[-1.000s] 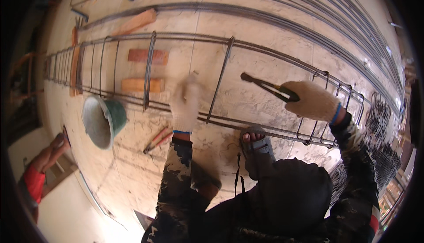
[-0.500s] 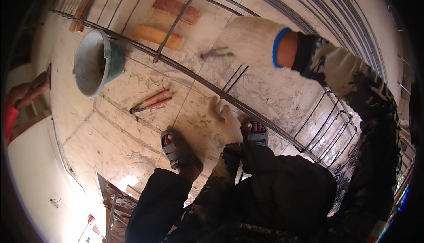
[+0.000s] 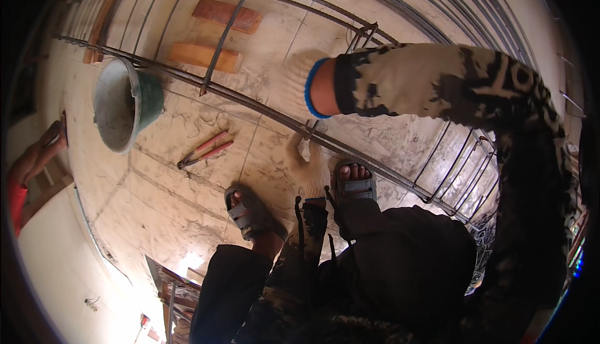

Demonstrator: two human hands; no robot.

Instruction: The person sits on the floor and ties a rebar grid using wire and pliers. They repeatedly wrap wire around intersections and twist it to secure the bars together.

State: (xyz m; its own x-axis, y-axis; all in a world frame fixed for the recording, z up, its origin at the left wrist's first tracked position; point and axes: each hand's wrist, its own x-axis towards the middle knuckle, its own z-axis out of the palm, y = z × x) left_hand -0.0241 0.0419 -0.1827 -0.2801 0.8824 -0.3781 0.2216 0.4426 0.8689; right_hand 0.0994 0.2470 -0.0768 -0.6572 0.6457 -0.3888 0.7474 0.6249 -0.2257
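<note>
A long rebar cage (image 3: 250, 106) crosses the floor in front of me, its thin stirrups tied along ribbed bars. My left hand (image 3: 304, 169), in a pale knit glove, reaches up to the near bars; its thumb and fingers curl around the rebar beside a stirrup corner (image 3: 309, 129). Over the cage, my right hand (image 3: 292, 84) wears a similar glove with a blue cuff. It is smeared by motion and blends with the floor, so its fingers and anything in them cannot be made out. Red-handled pliers or cutters (image 3: 206, 149) lie on the tiles left of my left hand.
A dark green bucket (image 3: 147, 97) stands at the left by the cage. Two wooden blocks (image 3: 206, 57) lie under it. Long loose rebars (image 3: 431, 6) run along the far right. My sandalled feet (image 3: 247, 212) are close to the bars. Another person's arm (image 3: 37, 153) shows at far left.
My right hand has moved left and nearer, and the green-handled tool seen in it is no longer visible. My left hand has shifted slightly left. The view has shifted a little.
</note>
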